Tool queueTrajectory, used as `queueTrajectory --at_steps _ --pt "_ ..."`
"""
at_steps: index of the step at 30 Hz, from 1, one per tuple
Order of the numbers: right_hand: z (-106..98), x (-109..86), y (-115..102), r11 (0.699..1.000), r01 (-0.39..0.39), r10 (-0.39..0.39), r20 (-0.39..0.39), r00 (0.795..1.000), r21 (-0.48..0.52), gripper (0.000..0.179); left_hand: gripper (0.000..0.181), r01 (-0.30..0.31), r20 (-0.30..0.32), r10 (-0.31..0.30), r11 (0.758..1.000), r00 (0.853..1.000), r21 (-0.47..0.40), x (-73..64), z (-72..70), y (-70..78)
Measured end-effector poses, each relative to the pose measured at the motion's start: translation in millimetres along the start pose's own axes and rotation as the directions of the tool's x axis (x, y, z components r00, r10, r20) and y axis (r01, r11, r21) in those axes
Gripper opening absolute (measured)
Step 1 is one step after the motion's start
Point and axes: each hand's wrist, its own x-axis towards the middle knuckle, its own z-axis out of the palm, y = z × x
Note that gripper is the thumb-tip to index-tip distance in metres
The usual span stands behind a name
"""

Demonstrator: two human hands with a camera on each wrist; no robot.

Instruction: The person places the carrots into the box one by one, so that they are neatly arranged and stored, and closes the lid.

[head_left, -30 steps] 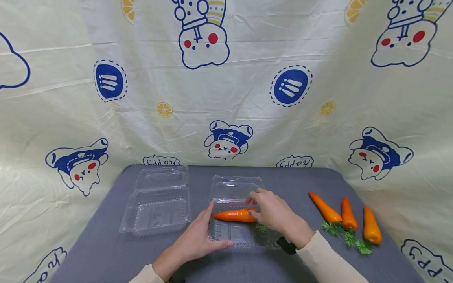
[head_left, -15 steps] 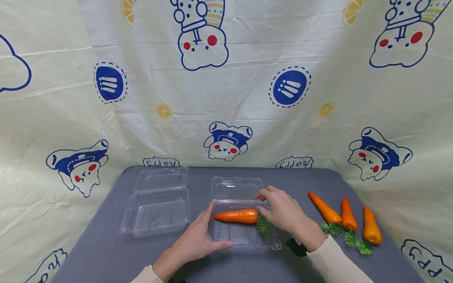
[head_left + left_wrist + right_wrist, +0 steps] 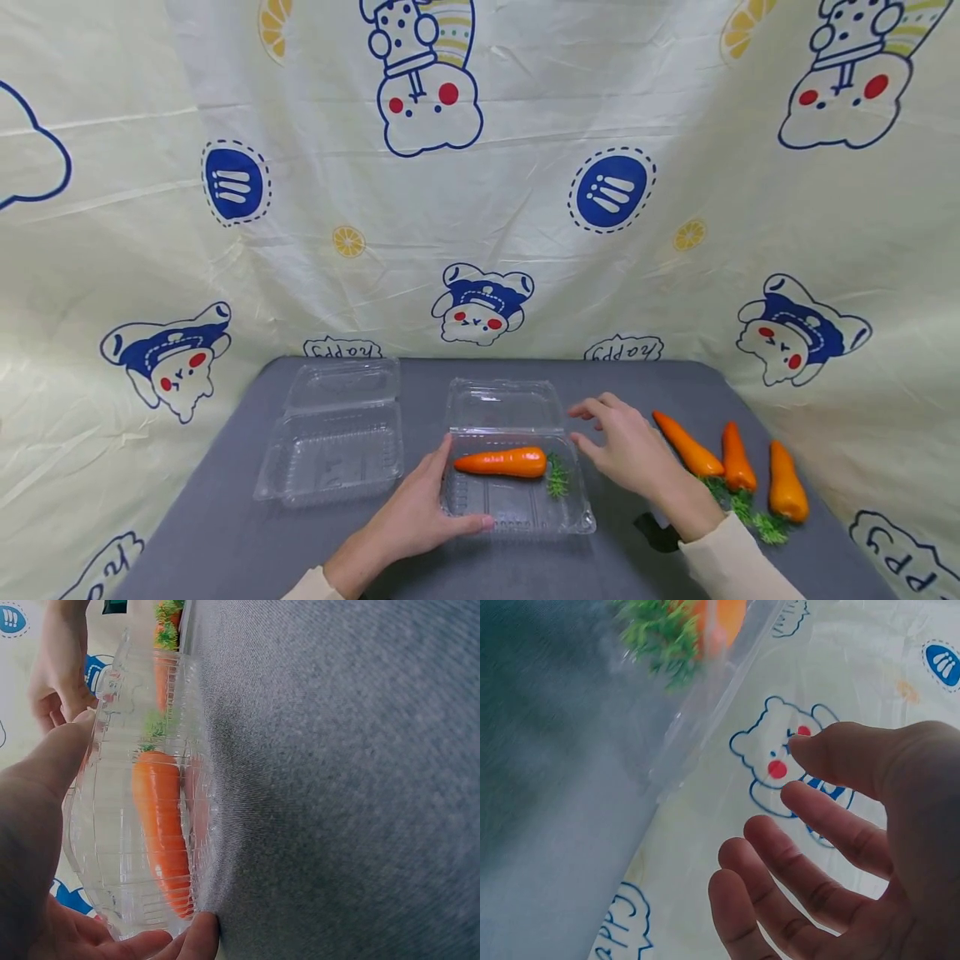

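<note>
A clear plastic clamshell box point(image 3: 517, 523) sits with its lid laid back at the middle of the table. Inside lies one orange carrot point(image 3: 501, 462), tip to the left, its green leafy top point(image 3: 557, 477) at the right end. My left hand point(image 3: 416, 504) holds the box by its near left corner; the left wrist view has the thumb point(image 3: 71, 746) along the near rim and bent fingers point(image 3: 199, 937) at the left end. To the right of the box, my right hand point(image 3: 626, 446) is in the air with fingers spread, holding nothing; the right wrist view shows its bare palm.
A second open clear clamshell box point(image 3: 337, 450) stands on the left of the grey table point(image 3: 225, 533). At the right lie more carrots: one slanted point(image 3: 686, 442), one in the middle point(image 3: 737, 458) and one outermost point(image 3: 786, 483). A printed cloth point(image 3: 525, 208) hangs behind.
My right hand has let go of the carrot's leafy end and moved right, out of the box. The carrot stays in place, its green top now fully visible. My left hand has not moved.
</note>
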Motion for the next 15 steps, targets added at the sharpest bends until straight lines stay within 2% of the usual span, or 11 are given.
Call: queueTrajectory --at_steps 5,15 --pt "1.2 -4.1 13.5 1.000 -0.011 0.012 -0.030 0.999 0.013 0.030 0.142 0.014 0.000 -0.014 1.000 1.000 -0.007 -0.8 2.0 -3.5" --pt "-3.8 -13.3 45.0 0.999 -0.054 0.054 -0.070 0.996 -0.003 0.033 0.141 -0.004 0.015 0.005 1.000 1.000 -0.010 0.3 1.4 -5.5"
